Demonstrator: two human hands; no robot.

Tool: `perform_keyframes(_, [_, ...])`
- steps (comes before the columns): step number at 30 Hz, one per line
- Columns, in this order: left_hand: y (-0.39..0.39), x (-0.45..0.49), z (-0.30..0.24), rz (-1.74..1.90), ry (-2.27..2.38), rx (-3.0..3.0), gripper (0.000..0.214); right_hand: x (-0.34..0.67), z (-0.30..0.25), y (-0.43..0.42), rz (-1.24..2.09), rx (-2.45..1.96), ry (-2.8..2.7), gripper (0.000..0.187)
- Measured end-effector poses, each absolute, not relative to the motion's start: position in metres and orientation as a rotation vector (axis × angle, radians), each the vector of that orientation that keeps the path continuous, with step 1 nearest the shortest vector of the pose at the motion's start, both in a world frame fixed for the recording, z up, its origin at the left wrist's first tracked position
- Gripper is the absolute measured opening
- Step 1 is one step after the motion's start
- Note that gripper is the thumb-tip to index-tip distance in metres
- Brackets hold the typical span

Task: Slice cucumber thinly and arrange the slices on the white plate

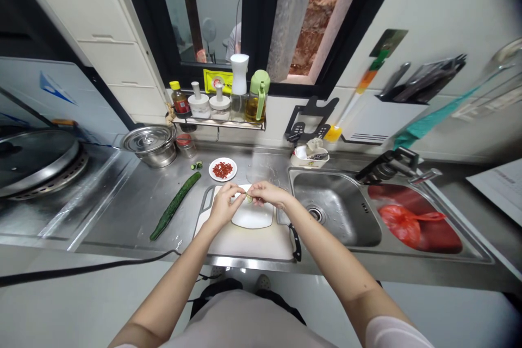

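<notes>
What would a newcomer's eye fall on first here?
Likely the left hand and right hand, meeting at a small pale piece over the white dish on the cutting board. Next, the green cucumber on the steel counter, left of the board, then the red bag in the right sink basin.

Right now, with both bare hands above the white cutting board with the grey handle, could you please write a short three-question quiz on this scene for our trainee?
1. What colour are the small pieces on the small round white plate? A) green B) red C) yellow
2. True or false: the long dark-green cucumber lies on the white cutting board.
3. Above which item are the bare left hand and bare right hand close together?

Key:
1. B, red.
2. False; it lies on the grey steel counter, left of the board.
3. The white dish with rounded corners, on the board.
</notes>
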State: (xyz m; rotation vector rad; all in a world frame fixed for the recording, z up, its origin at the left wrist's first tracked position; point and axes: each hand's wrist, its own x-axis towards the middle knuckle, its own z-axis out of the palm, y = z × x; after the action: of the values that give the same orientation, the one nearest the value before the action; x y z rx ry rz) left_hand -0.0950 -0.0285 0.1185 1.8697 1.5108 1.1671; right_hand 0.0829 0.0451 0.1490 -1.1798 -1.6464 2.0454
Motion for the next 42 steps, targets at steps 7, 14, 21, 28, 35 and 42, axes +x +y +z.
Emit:
perform_keyframes(7, [-0.028,-0.094,0.112,1.197,1.543,1.968,0.021,0.081,0.142,0.045,2.182,-1.316,-1.451,0.015])
perform_keyframes(14, [-0.031,-0.077,0.096,1.054,1.613,1.444,0.021,0.082,0.128,0.042,1.798,-1.413,-1.762,0.013])
perform_keyframes(21, [-0.024,-0.062,0.074,1.024,1.395,0.742,0.026,0.094,0.105,0.034,1.079,-1.184,-2.391,0.012])
perform_keyframes(28, [0.001,-0.063,0.040,1.021,1.326,0.759,0.036,0.101,0.072,0.040,0.963,-1.229,-2.441,0.011])
perform_keyframes(35, [0.038,-0.057,-0.004,0.995,1.352,0.836,0.039,0.102,0.024,0.060,1.534,-1.460,-1.903,0.007])
perform_keyframes(42, [0.066,-0.055,-0.020,0.891,1.550,1.046,0.031,0.096,0.009,0.080,1.612,-1.603,-1.747,0.010])
